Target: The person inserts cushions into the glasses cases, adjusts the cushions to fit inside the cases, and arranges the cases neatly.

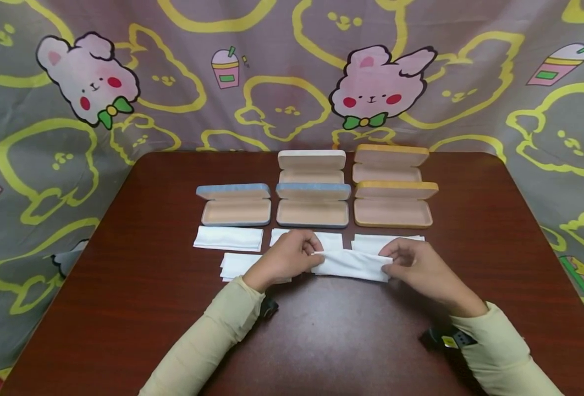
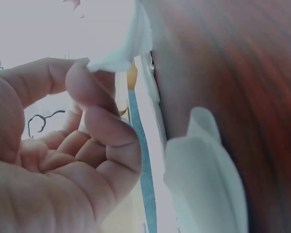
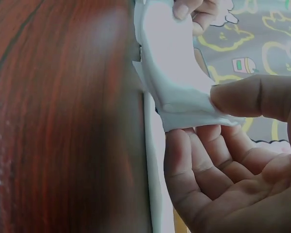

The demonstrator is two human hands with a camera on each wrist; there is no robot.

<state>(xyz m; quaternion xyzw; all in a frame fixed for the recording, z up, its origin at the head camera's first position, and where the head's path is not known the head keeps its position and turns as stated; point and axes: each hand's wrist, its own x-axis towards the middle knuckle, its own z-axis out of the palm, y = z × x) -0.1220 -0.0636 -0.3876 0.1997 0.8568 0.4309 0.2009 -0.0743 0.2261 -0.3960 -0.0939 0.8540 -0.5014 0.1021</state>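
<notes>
A folded white cloth (image 1: 353, 264) is stretched between both hands just above the table. My left hand (image 1: 292, 254) pinches its left end between thumb and fingers, and my right hand (image 1: 418, 269) pinches the right end. In the right wrist view the cloth (image 3: 172, 63) sags slightly, with the right thumb (image 3: 252, 97) on one face and the fingertips behind. The left wrist view shows a corner of the cloth (image 2: 119, 39) between the left thumb and forefinger. Behind the hands lie more folded white cloths, one pile (image 1: 388, 242) near my right hand and another (image 1: 240, 265) left of my left hand.
Two blue cases (image 1: 236, 212) (image 1: 312, 213) stand with lids raised behind the cloths. Right of them are two yellow cases (image 1: 393, 213) (image 1: 388, 173), and a white case (image 1: 312, 160) is at the back. Another folded cloth (image 1: 227, 238) lies before the left blue case. A patterned curtain (image 1: 282, 66) hangs behind the table (image 1: 148, 247).
</notes>
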